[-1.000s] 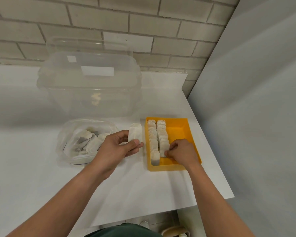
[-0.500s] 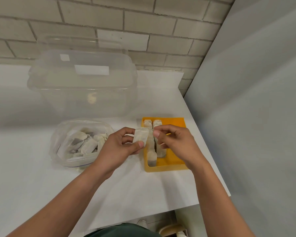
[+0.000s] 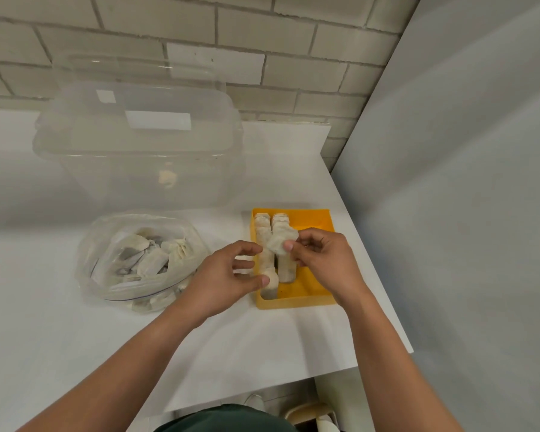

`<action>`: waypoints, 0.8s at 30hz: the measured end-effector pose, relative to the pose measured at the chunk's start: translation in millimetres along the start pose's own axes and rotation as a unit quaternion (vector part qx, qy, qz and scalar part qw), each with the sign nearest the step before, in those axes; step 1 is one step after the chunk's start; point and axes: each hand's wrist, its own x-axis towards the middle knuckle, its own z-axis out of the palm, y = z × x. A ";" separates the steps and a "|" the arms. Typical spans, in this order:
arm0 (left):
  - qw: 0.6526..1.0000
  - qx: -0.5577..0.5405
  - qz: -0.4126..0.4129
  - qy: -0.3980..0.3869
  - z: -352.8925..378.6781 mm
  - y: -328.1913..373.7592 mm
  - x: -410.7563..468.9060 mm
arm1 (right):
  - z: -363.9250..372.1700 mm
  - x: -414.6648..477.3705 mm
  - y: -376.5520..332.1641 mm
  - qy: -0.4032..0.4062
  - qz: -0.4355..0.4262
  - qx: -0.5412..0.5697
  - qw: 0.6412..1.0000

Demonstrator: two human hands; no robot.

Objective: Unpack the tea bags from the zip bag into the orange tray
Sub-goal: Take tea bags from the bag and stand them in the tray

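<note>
The tea bag has passed from the left hand to the right hand.
The right hand pinches it above the orange tray and its two rows of tea bags. The left hand, loosely curled and empty, hovers between the tray and the zip bag.

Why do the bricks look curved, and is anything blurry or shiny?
Head view: the wide-angle lens bows the pale brick wall; soft light, faint shadows on the white table; pale glare on the clear plastic box; the white tea bag in the right hand looks slightly smeared.
</note>
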 end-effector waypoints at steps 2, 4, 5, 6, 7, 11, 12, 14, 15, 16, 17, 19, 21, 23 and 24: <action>0.999 0.039 0.011 -0.008 4.4 -3.3 1.6 | -5.9 7.0 13.7 0.027 0.016 -0.017 0.999; 0.997 0.068 0.024 -0.023 9.5 -7.1 3.0 | -9.6 12.5 27.1 0.038 0.031 -0.041 0.998; 0.996 0.084 0.027 -0.028 11.8 -9.2 3.3 | -10.9 14.3 32.7 0.038 0.036 -0.057 0.997; 0.994 0.098 0.029 -0.032 13.7 -11.4 3.8 | -12.0 16.0 37.7 0.035 0.041 -0.072 0.996; 0.993 0.108 0.030 -0.033 15.5 -13.3 4.0 | -13.0 16.9 41.6 0.028 0.048 -0.087 0.995; 0.994 0.105 0.031 -0.019 20.0 -18.5 5.5 | -14.5 17.0 50.0 -0.054 0.096 -0.124 0.986; 0.994 0.103 0.029 -0.016 20.5 -19.2 5.8 | -13.7 16.4 50.8 -0.080 0.108 -0.133 0.982; 0.994 0.101 0.027 -0.011 21.3 -20.4 6.1 | -10.4 16.8 53.4 -0.102 0.114 -0.158 0.976; 0.995 0.100 0.026 -0.009 21.8 -20.7 6.0 | -8.4 17.5 54.5 -0.098 0.111 -0.170 0.974; 0.995 0.098 0.026 -0.007 22.3 -20.9 5.9 | -6.3 18.5 55.6 -0.091 0.109 -0.182 0.973; 0.995 0.095 0.026 -0.005 22.8 -21.1 5.6 | -4.6 19.1 56.2 -0.085 0.105 -0.197 0.971; 0.996 0.088 0.024 -0.002 23.6 -22.0 5.4 | -1.4 20.0 57.7 -0.077 0.095 -0.231 0.965; 0.996 0.082 0.022 0.000 24.4 -22.7 5.3 | -0.1 20.1 58.8 -0.070 0.088 -0.254 0.961; 0.997 0.080 0.022 0.001 25.1 -22.6 4.8 | -0.8 20.6 59.2 -0.060 0.087 -0.265 0.959; 0.997 0.079 0.021 0.001 25.5 -22.4 4.7 | -1.7 21.1 59.7 -0.056 0.088 -0.265 0.959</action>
